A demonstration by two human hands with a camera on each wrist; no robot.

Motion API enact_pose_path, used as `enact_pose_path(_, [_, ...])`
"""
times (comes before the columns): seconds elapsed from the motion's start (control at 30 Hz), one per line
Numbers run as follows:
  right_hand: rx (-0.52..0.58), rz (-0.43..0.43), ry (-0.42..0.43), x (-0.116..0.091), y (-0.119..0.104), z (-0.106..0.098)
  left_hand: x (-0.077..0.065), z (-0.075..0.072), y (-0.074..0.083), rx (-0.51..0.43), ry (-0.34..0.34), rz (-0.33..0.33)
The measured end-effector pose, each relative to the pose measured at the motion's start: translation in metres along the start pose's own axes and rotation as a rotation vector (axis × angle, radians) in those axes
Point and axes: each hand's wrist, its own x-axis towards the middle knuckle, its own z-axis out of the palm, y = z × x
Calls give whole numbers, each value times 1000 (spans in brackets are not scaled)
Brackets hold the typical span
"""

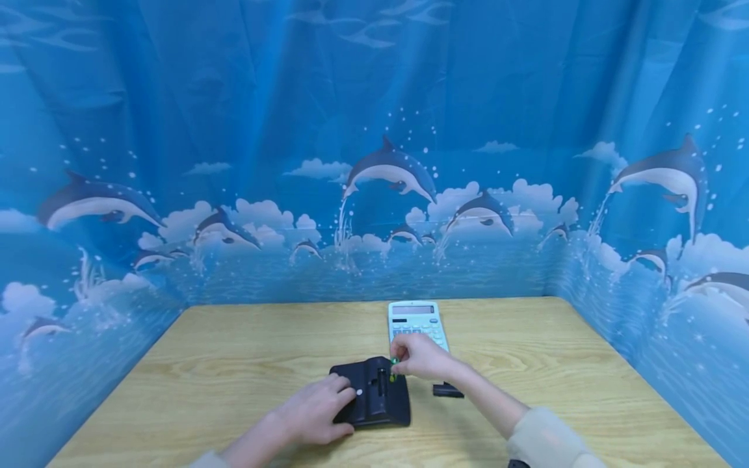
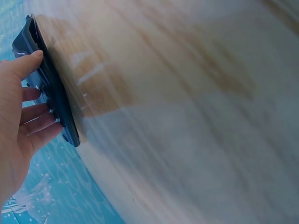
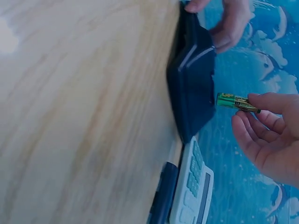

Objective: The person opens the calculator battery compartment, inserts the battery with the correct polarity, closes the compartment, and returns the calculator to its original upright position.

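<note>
A black plastic device lies on the table with an open slot, like a battery compartment, in its upper face. What is inside the slot is too dark to tell. My left hand holds the device at its left side, thumb at the near edge and fingers over the top, as the left wrist view also shows the hand. Between thumb and fingertips, my right hand pinches a green and gold battery just above the slot. In the right wrist view, the battery's green end points at the device.
Behind my right hand lies a light blue calculator with its display at the far end. A small black piece, perhaps a cover, is right of the device. A blue dolphin-print curtain surrounds the wooden table.
</note>
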Motion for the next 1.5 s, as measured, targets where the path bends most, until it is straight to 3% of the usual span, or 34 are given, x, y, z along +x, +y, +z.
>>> enact_pose_path(0.3, [-28, -1, 1, 3, -1, 8, 0, 2, -1, 19, 3, 11])
enact_pose_path(0.67, [120, 80, -13, 8, -1, 14, -1, 3, -3, 33, 3, 64])
enact_pose_path(0.87, [115, 90, -8, 10, 0, 20, 0, 3, -4, 48, -6, 89])
enact_pose_path(1.13, [87, 85, 21, 13, 1, 25, 1, 2, -5, 20, -34, 68])
enact_pose_path(1.5, [93, 130, -5, 17, -2, 25, 0, 5, -3, 36, 22, 63])
